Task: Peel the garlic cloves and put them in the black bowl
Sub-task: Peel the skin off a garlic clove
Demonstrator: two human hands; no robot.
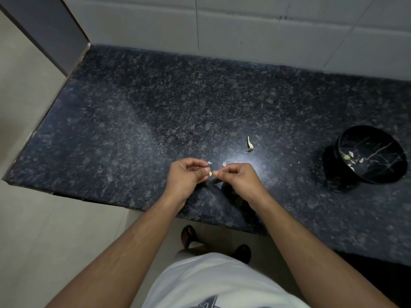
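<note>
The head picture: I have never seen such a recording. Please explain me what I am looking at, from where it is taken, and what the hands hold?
No machine here: a camera on a person's head looks down at their two bare hands over a dark counter. The left hand and right hand meet with curled fingers and pinch something small between them, probably a garlic clove; it is mostly hidden. Pale skin bits show just beyond the fingers. A stem piece lies farther back. At the right stands the black bowl, with a few pale pieces inside.
</note>
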